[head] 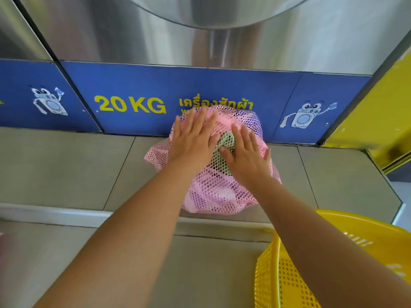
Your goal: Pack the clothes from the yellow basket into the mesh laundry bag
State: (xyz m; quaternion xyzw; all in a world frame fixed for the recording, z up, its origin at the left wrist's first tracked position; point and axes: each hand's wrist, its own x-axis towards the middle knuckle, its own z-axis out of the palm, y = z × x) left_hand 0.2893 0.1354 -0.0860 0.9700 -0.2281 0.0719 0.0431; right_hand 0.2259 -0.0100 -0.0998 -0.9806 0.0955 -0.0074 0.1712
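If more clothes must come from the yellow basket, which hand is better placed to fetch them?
Probably the right hand: the yellow basket sits just below its forearm. The left hand, flat on the mesh bag, lies farther from the basket.

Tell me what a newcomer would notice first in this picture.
A stuffed pink mesh laundry bag sits centre on the tiled ledge, with the left hand and right hand pressing flat on top of it. Behind it, a blue panel reads "20 KG" in yellow; a yellow perforated plastic basket stands at bottom right.
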